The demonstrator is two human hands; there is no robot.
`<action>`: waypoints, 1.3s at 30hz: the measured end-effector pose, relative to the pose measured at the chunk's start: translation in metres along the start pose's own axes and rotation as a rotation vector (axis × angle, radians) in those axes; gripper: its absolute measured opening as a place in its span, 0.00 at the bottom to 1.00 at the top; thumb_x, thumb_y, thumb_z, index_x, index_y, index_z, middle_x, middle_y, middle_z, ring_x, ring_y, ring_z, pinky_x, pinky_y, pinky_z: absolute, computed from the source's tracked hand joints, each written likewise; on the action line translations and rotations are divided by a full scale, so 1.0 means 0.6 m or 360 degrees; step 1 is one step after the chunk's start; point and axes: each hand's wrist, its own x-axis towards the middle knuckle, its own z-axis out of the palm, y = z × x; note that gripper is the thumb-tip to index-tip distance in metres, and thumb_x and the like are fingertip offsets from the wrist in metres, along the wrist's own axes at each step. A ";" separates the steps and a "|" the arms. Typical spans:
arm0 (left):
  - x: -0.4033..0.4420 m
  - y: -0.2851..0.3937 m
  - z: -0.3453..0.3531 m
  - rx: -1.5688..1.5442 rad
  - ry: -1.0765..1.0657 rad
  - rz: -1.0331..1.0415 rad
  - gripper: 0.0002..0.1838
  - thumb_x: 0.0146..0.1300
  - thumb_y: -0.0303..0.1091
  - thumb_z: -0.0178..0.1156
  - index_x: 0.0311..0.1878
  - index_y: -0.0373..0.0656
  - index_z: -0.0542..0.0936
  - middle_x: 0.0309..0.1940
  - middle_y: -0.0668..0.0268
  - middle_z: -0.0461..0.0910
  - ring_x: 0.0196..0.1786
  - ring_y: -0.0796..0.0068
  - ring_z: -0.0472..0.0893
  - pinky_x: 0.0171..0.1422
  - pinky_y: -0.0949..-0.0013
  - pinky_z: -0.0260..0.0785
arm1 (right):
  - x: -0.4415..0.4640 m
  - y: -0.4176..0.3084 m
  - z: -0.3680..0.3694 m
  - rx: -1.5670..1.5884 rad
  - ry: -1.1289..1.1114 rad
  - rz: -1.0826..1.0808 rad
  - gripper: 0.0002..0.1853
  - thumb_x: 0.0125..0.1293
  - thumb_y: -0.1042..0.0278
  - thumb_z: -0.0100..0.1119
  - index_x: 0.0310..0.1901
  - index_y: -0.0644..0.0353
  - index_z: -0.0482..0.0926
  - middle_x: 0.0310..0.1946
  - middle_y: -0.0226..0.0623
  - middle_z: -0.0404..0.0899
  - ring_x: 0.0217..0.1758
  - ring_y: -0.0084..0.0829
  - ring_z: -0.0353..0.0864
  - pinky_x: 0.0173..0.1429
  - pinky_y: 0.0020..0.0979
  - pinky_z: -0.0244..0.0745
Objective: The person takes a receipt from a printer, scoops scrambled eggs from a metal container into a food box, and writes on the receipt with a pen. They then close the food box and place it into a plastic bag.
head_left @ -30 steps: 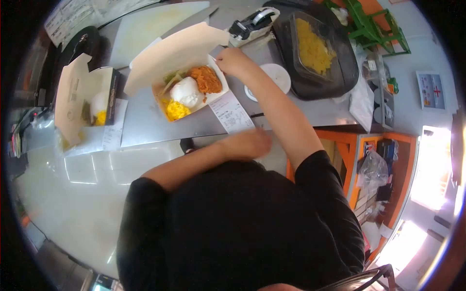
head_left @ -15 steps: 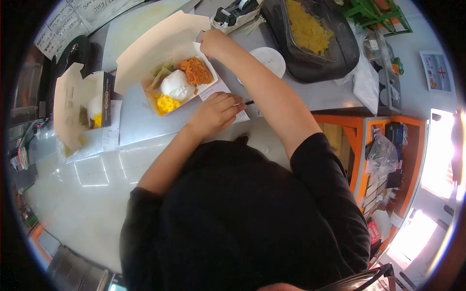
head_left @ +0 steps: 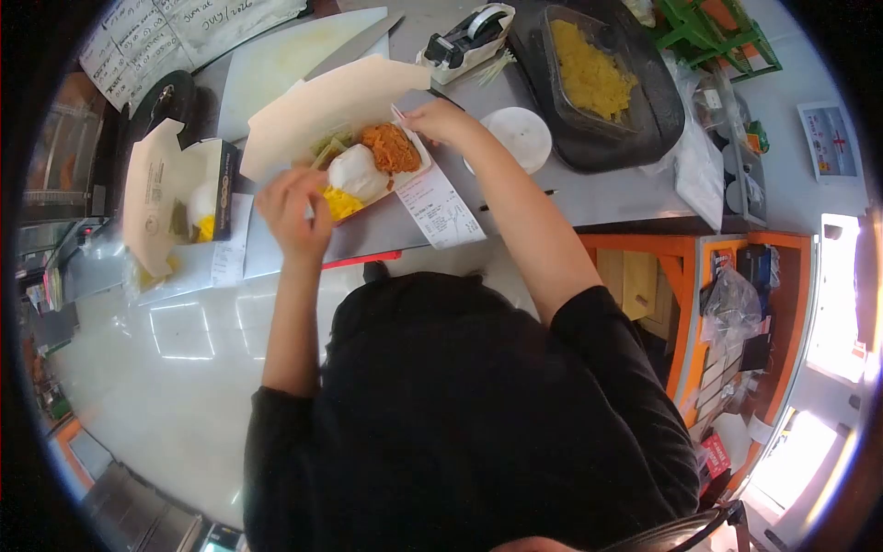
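An open takeaway box holds a white rounded mound of what looks like rice, a piece of fried chicken, yellow scrambled egg and some green vegetable. At the box's right corner my right hand is closed, fingers pinching the side flap. My left hand is raised by the box's near left side, fingers loosely curved and apart, slightly blurred, nothing visible in them. A printed receipt lies partly under the box. To its right a pen rests on the counter.
A second open food box stands at left with its own receipt. Behind are a cutting board, a knife and a tape dispenser. A white round lid and a black tray bearing yellow food stand at right.
My left hand has moved left from beside the pen to the box's left side. My right hand has shifted slightly right and nearer, along with the box corner. The receipt shows more fully.
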 end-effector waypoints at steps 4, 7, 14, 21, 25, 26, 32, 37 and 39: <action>0.084 -0.011 -0.007 0.0463 0.0418 -0.0046 0.17 0.56 0.33 0.57 0.50 0.50 0.80 0.49 0.66 0.78 0.55 0.65 0.74 0.63 0.54 0.54 | -0.051 -0.005 0.021 0.0814 0.0024 0.0017 0.15 0.58 0.58 0.64 0.43 0.56 0.83 0.36 0.39 0.82 0.36 0.30 0.79 0.42 0.32 0.73; 0.133 -0.019 -0.017 0.0727 0.0214 -0.0172 0.19 0.64 0.42 0.53 0.55 0.48 0.78 0.49 0.61 0.79 0.53 0.62 0.76 0.62 0.55 0.58 | -0.038 0.001 0.025 0.0247 0.0604 -0.0288 0.13 0.64 0.61 0.58 0.46 0.58 0.81 0.29 0.29 0.75 0.31 0.21 0.71 0.33 0.24 0.66; 0.079 0.006 -0.048 -0.0245 -0.0873 -0.1042 0.23 0.70 0.49 0.45 0.52 0.40 0.77 0.45 0.53 0.78 0.46 0.58 0.78 0.50 0.61 0.67 | -0.081 -0.117 -0.046 -0.0445 0.0757 -0.0840 0.22 0.67 0.50 0.48 0.36 0.62 0.82 0.37 0.51 0.80 0.47 0.48 0.76 0.52 0.43 0.71; -0.045 -0.033 0.039 0.0002 -0.0356 -0.0621 0.23 0.63 0.34 0.61 0.57 0.36 0.67 0.62 0.42 0.58 0.58 0.44 0.69 0.62 0.54 0.63 | -0.094 -0.053 0.056 -0.0467 0.0263 -0.0291 0.34 0.64 0.51 0.55 0.65 0.65 0.61 0.53 0.58 0.75 0.57 0.51 0.75 0.60 0.40 0.69; -0.059 -0.035 0.068 0.0089 -0.0161 -0.0650 0.35 0.61 0.34 0.62 0.66 0.34 0.57 0.58 0.45 0.66 0.62 0.45 0.66 0.66 0.57 0.60 | -0.091 -0.021 0.074 -0.0064 0.0394 -0.0363 0.39 0.60 0.55 0.62 0.65 0.69 0.57 0.55 0.60 0.73 0.59 0.48 0.74 0.61 0.39 0.69; -0.059 -0.031 0.074 -0.0225 -0.0057 -0.0959 0.37 0.62 0.36 0.62 0.67 0.33 0.55 0.59 0.44 0.65 0.65 0.46 0.64 0.68 0.58 0.58 | -0.088 -0.016 0.070 -0.0065 0.0394 -0.0366 0.39 0.60 0.55 0.62 0.65 0.69 0.57 0.55 0.60 0.73 0.59 0.48 0.74 0.61 0.39 0.69; -0.061 -0.097 0.093 -0.0626 -0.0189 -0.1324 0.45 0.60 0.43 0.64 0.70 0.30 0.50 0.63 0.40 0.63 0.66 0.49 0.66 0.67 0.58 0.60 | -0.069 -0.007 0.068 0.0081 0.0341 -0.0261 0.40 0.58 0.49 0.63 0.63 0.69 0.59 0.55 0.58 0.73 0.59 0.48 0.74 0.61 0.40 0.68; -0.021 -0.103 0.076 -0.0243 -0.0418 -0.1251 0.45 0.59 0.48 0.63 0.69 0.29 0.52 0.63 0.38 0.63 0.65 0.50 0.68 0.66 0.58 0.62 | -0.048 -0.011 0.064 -0.0084 0.0486 -0.0172 0.39 0.58 0.46 0.62 0.59 0.70 0.62 0.53 0.59 0.74 0.57 0.51 0.76 0.60 0.41 0.69; -0.001 -0.092 0.067 0.0298 -0.0522 -0.1166 0.46 0.58 0.51 0.63 0.68 0.28 0.53 0.57 0.38 0.70 0.60 0.49 0.73 0.62 0.58 0.66 | -0.038 -0.011 0.053 -0.0114 0.0469 -0.0162 0.39 0.58 0.44 0.62 0.58 0.71 0.63 0.52 0.59 0.75 0.57 0.51 0.76 0.60 0.41 0.70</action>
